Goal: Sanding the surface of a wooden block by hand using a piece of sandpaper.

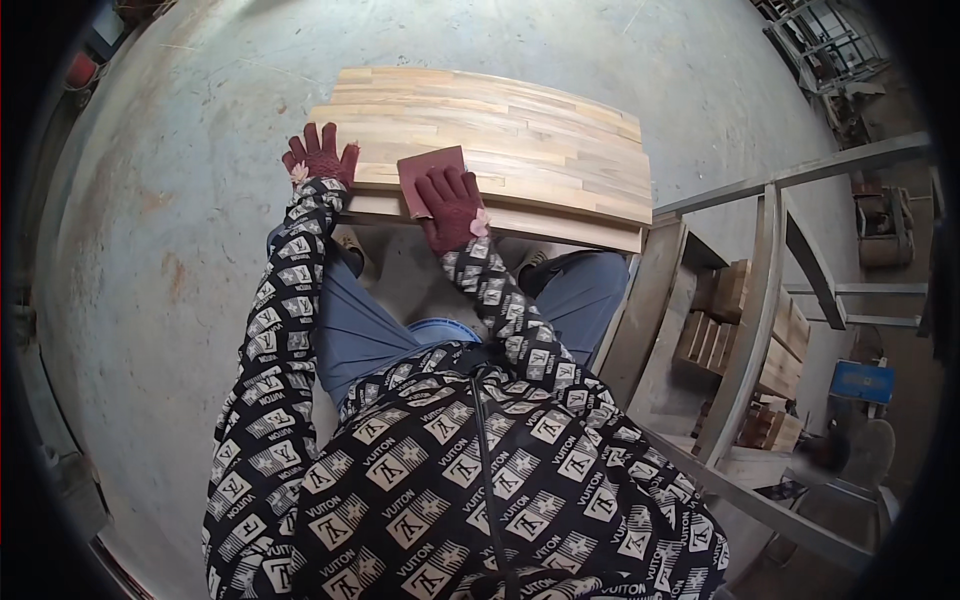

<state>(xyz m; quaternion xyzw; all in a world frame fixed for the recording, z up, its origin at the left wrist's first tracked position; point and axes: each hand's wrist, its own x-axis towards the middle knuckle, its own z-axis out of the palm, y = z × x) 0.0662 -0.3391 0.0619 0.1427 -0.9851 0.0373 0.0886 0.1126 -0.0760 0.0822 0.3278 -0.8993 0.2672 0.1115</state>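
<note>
A pale wooden panel (520, 130) made of glued strips lies in front of me, stacked on at least one more board whose edge shows below it. My left hand (322, 160), in a dark red glove, rests at the panel's near left corner with its fingers spread. In a matching glove, my right hand (451, 208) holds a reddish-brown sheet of sandpaper (428, 170) against the near edge. The fingers lie over the sheet; the thumb is hidden.
Under me is a blue stool (440, 330). A grey metal frame (750, 290) stands close on the right, with wooden blocks (712, 340) stacked inside it. Beyond are a blue box (861, 382) and a round fan-like thing (872, 450). Grey concrete floor (160, 250) spreads to the left.
</note>
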